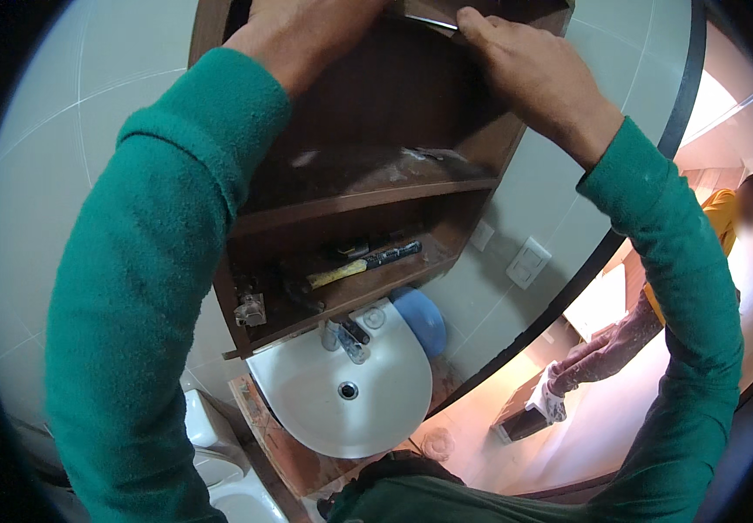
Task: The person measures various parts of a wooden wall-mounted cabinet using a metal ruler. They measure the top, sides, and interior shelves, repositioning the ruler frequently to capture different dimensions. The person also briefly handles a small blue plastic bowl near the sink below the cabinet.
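Both my arms, in green sleeves, reach up to the top of a dark brown wooden cabinet [368,199] with open shelves. My left hand [307,35] is at the cabinet's upper left, its fingers cut off by the picture's top edge. My right hand [533,74] bends over the upper right, its thumb side against the end of a thin shiny strip [431,21]. The strip runs between the two hands, and its kind is too hidden to tell. On the lower shelf lies a hammer [363,266] with a yellow and black handle, well below both hands.
Beneath the cabinet is a white washbasin [307,410] with a tap [348,340]; a blue rounded object [420,321] sits beside it. A small metal piece [251,309] lies on the shelf's left. Toilet [206,423] lower left, wall switch [529,263] right. Beyond a dark frame, a person in yellow [722,218].
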### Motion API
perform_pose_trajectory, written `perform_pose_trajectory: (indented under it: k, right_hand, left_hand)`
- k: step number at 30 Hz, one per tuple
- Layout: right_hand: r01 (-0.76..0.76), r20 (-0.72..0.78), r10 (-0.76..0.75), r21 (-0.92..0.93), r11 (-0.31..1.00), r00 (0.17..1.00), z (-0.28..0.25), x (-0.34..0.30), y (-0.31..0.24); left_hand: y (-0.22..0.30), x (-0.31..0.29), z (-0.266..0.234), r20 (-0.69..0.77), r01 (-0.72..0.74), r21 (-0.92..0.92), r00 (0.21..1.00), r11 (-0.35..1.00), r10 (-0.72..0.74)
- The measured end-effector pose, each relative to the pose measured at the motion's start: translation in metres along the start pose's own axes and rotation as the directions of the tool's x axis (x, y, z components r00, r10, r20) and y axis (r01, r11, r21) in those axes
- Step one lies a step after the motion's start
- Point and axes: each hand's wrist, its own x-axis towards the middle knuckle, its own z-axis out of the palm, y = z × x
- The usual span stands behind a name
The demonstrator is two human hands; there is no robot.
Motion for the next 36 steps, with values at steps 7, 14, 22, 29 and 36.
perform_pose_trajectory:
  k: [7, 14, 22, 29, 36]
  right_hand:
    - [0.038, 0.071, -0.029, -0.12, 0.992, 0.997, -0.034, -0.01, 0.014]
    - [-0.054, 0.09, 0.071, -0.178, 0.982, 0.993, -0.025, -0.017, 0.002]
    - [-0.213, 0.32, 0.201, 0.003, 0.977, 0.926, -0.068, 0.004, -0.028]
    - [-0.18, 0.17, 0.197, -0.106, 0.978, 0.966, -0.058, 0.003, -0.036]
    - [-0.182, 0.176, 0.189, -0.053, 0.982, 0.966, -0.04, -0.002, -0.022]
  left_hand:
    - [-0.004, -0.001, -0.033, 0.126, -0.072, -0.155, 0.988, 0.985, 0.092]
    - [0.008, 0.003, -0.018, 0.17, -0.035, -0.105, 0.984, 0.994, 0.053]
    - [0.014, 0.002, -0.002, -0.041, -0.125, -0.021, 0.991, 0.992, 0.124]
    - [0.021, 0.002, -0.001, 0.011, 0.025, 0.021, 1.0, 0.999, -0.025]
    - [0.025, 0.005, 0.007, -0.019, 0.053, -0.098, 0.998, 0.994, -0.055]
